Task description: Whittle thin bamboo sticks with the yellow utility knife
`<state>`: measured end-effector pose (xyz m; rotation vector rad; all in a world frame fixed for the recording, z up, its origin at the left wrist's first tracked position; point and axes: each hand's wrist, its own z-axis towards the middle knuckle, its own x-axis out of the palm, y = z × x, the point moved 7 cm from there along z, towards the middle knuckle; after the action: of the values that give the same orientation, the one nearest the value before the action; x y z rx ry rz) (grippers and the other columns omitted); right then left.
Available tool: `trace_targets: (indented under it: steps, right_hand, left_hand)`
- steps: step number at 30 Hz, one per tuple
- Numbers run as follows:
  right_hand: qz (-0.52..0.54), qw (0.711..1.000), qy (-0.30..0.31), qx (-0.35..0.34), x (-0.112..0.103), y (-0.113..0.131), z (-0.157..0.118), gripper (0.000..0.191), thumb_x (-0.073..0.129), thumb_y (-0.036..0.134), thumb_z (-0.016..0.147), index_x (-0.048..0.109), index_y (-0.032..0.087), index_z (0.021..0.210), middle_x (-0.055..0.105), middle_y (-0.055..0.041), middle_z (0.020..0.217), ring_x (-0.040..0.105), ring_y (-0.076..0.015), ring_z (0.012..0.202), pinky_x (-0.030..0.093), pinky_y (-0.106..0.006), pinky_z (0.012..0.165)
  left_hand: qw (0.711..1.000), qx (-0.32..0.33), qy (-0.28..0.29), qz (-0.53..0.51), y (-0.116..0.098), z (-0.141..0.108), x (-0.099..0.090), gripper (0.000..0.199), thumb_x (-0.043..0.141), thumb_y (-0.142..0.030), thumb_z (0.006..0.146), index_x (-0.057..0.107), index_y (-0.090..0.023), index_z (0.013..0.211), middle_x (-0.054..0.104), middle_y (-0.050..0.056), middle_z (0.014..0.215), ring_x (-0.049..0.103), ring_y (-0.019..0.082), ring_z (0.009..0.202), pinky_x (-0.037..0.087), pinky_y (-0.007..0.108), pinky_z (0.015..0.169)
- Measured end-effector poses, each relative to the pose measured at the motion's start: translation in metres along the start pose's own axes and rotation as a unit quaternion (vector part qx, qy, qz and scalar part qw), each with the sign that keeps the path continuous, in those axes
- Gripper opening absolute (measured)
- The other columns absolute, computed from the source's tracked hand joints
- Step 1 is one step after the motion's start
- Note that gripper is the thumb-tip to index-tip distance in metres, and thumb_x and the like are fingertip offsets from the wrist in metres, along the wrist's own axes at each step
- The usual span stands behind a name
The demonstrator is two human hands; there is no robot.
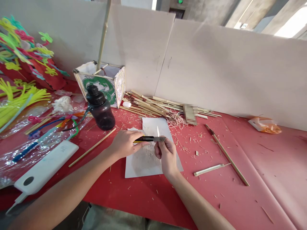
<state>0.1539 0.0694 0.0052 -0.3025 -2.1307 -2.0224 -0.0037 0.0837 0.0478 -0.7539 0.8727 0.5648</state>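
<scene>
My left hand (127, 142) is closed round the black-and-yellow handle of a utility knife (146, 139). Its metal blade points right and reaches the fingertips of my right hand (166, 153). That hand is pinched shut, and a thin pale strip (158, 131) with a pointed tip rises from it just beyond the blade. The fingers cover the strip's lower part. Both hands are above a white sheet (136, 167) strewn with fine shavings, lying on the red tabletop (115, 188).
Bamboo sticks (146, 105) are piled along the partition, with pink string (176, 119) beside them. A dark bottle (99, 110) stands left, before a paper lantern (100, 83). A white power bank-like device (48, 166) lies near left. Bamboo pieces (227, 156) lie right.
</scene>
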Motion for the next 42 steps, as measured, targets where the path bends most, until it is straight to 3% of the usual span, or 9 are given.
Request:
trace_targets:
  steps: [12,20,28,35,42]
  right_hand:
    - [-0.038,0.999,-0.013,-0.026,0.0017,0.0049,-0.0022,0.031,0.059,0.048,0.088,0.056,0.019,0.078,0.035,0.0092,0.049,0.027,-0.0066,0.042,0.019,-0.022,0.041]
    - [-0.034,0.999,-0.034,-0.014,0.0003,0.0049,0.0027,0.03,0.059,0.048,0.088,0.055,0.019,0.079,0.033,0.0088,0.051,0.025,-0.0067,0.043,0.018,-0.022,0.042]
    - [-0.029,0.999,-0.032,-0.014,0.0002,0.0063,0.0035,0.032,0.059,0.049,0.088,0.054,0.02,0.078,0.031,0.0092,0.052,0.024,-0.0067,0.044,0.019,-0.022,0.042]
    - [-0.018,1.0,-0.016,-0.001,0.0011,0.0065,0.0025,0.036,0.059,0.055,0.089,0.054,0.02,0.078,0.03,0.0094,0.053,0.021,-0.0064,0.044,0.017,-0.022,0.042]
    - [-0.027,0.999,-0.02,0.004,0.0001,0.0063,0.0027,0.035,0.059,0.052,0.089,0.055,0.02,0.079,0.031,0.0089,0.054,0.022,-0.0064,0.045,0.018,-0.021,0.042]
  left_hand:
    - [1.0,-0.008,-0.014,-0.026,0.0025,0.0003,-0.0015,0.038,0.056,-0.056,0.094,0.069,-0.022,0.103,0.077,0.003,0.096,0.072,0.019,0.084,0.047,0.027,0.067]
    - [0.997,-0.059,-0.035,0.032,-0.0003,-0.0033,0.0015,0.04,0.055,-0.058,0.094,0.07,-0.022,0.103,0.076,0.004,0.088,0.072,0.019,0.079,0.042,0.027,0.062]
    - [0.996,-0.084,-0.021,-0.013,-0.0025,-0.002,0.0019,0.04,0.054,-0.059,0.094,0.071,-0.023,0.1,0.076,0.004,0.088,0.071,0.019,0.077,0.042,0.027,0.061]
    - [0.994,-0.065,-0.063,0.063,-0.0027,-0.0027,-0.0037,0.037,0.055,-0.056,0.094,0.071,-0.023,0.104,0.077,0.005,0.089,0.071,0.019,0.079,0.042,0.027,0.061]
    - [0.991,-0.057,-0.07,0.095,-0.004,-0.003,-0.0042,0.037,0.056,-0.056,0.094,0.07,-0.024,0.107,0.077,0.003,0.089,0.072,0.018,0.078,0.04,0.028,0.059]
